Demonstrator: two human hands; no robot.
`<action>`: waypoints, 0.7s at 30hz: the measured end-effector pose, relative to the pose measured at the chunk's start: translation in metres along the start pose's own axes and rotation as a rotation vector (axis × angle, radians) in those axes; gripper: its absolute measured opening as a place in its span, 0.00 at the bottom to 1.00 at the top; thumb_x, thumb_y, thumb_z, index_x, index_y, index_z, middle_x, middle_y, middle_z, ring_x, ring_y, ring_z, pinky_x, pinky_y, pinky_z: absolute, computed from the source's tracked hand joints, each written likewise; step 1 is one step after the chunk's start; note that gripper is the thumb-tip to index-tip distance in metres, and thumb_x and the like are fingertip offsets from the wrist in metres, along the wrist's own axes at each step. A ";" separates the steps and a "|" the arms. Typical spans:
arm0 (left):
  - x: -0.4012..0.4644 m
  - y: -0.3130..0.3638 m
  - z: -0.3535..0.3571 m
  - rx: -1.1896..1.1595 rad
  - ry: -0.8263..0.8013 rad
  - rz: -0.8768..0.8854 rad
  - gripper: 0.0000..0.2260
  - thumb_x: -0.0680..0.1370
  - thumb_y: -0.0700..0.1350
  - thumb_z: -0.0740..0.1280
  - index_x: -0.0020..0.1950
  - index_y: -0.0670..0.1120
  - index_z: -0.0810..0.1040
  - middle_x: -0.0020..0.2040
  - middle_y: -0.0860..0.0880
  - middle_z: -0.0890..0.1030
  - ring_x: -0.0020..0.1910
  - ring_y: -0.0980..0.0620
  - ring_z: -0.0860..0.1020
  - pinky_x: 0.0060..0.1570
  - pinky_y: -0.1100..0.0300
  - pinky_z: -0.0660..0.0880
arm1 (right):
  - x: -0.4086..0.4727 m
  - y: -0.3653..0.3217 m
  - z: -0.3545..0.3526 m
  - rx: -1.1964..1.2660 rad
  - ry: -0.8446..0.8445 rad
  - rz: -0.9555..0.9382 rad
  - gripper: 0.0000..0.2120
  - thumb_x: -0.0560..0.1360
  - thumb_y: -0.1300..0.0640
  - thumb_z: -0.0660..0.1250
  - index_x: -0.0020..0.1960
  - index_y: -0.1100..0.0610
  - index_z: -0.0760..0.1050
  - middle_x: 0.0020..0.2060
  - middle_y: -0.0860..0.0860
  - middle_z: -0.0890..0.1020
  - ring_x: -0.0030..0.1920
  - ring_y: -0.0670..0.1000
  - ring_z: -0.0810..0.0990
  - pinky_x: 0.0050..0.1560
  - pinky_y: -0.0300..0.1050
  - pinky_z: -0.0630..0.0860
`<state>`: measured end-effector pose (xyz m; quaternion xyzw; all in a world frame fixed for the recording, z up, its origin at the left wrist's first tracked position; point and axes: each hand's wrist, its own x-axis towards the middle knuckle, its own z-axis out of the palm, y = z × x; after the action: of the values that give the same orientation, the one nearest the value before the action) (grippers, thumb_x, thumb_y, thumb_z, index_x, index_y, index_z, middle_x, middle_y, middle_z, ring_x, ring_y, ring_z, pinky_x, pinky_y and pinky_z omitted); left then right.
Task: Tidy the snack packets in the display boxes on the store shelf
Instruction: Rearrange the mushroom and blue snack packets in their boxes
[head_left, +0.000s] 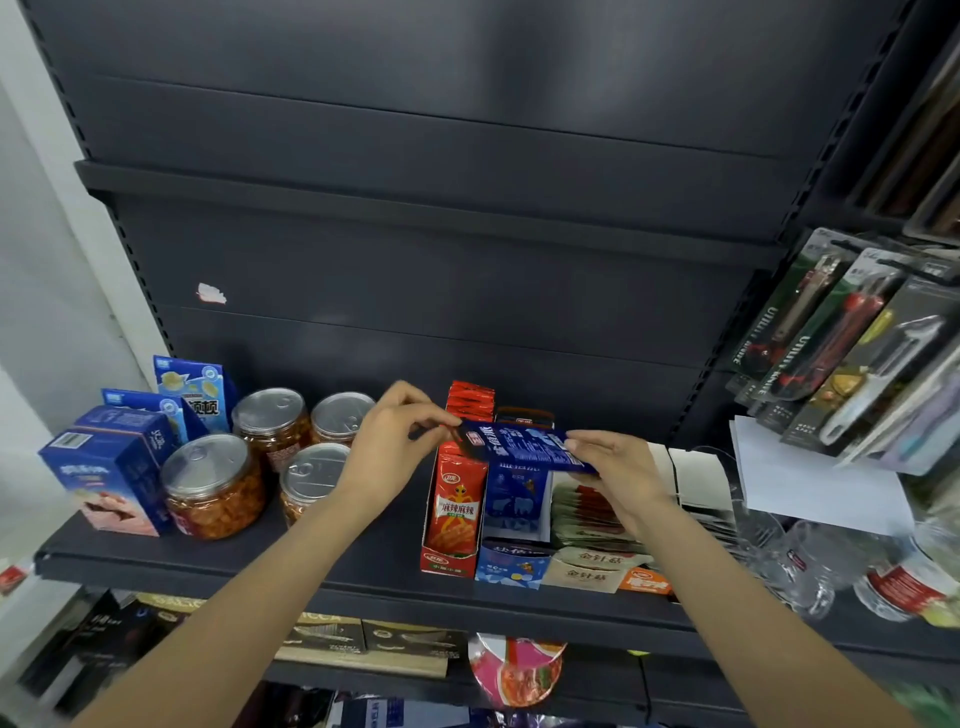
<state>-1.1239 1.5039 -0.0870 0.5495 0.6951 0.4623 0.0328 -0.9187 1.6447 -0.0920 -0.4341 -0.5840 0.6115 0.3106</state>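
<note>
Left of the left hand, four foil-lidded jars (213, 486) are standing beside blue cartons (111, 475). Right of the right hand, carded utility knives (810, 332) are hanging above white paper (810, 478), and what are probably clear glasses (800, 566) are sitting blurred near the shelf edge.

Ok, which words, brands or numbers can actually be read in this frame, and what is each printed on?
"麻辣麻辣": front red packet in the red display box.
"金针菇": beige packets at the shelf's front edge.
"UTILITY KNIFE": hanging blister packs, partly cut off.
"顿顿": blue carton at the back left.
Blue packet held between left hand and right hand: print blurred, unreadable.
Jar labels: too small to read.
</note>
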 end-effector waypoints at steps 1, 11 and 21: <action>0.002 0.000 0.001 0.050 0.037 0.020 0.06 0.73 0.40 0.71 0.49 0.46 0.83 0.49 0.54 0.74 0.48 0.59 0.74 0.47 0.74 0.69 | 0.001 0.000 0.000 0.007 -0.017 0.022 0.08 0.77 0.61 0.65 0.54 0.62 0.77 0.47 0.57 0.82 0.46 0.50 0.83 0.41 0.39 0.80; 0.008 0.001 0.031 0.222 -0.082 -0.059 0.06 0.78 0.46 0.66 0.52 0.45 0.78 0.48 0.50 0.83 0.46 0.55 0.80 0.43 0.61 0.77 | 0.024 0.031 -0.025 -1.090 0.047 -0.354 0.21 0.79 0.52 0.62 0.71 0.54 0.67 0.69 0.53 0.69 0.68 0.52 0.67 0.65 0.43 0.66; 0.006 0.001 0.045 0.323 -0.216 -0.008 0.10 0.80 0.46 0.63 0.57 0.46 0.79 0.53 0.48 0.81 0.51 0.52 0.79 0.49 0.58 0.76 | 0.032 0.042 -0.035 -1.360 -0.136 -0.313 0.37 0.76 0.40 0.60 0.77 0.51 0.47 0.75 0.50 0.55 0.75 0.53 0.53 0.73 0.49 0.58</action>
<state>-1.1005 1.5357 -0.1090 0.5913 0.7549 0.2832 0.0205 -0.8959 1.6828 -0.1367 -0.4039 -0.9107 0.0843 0.0172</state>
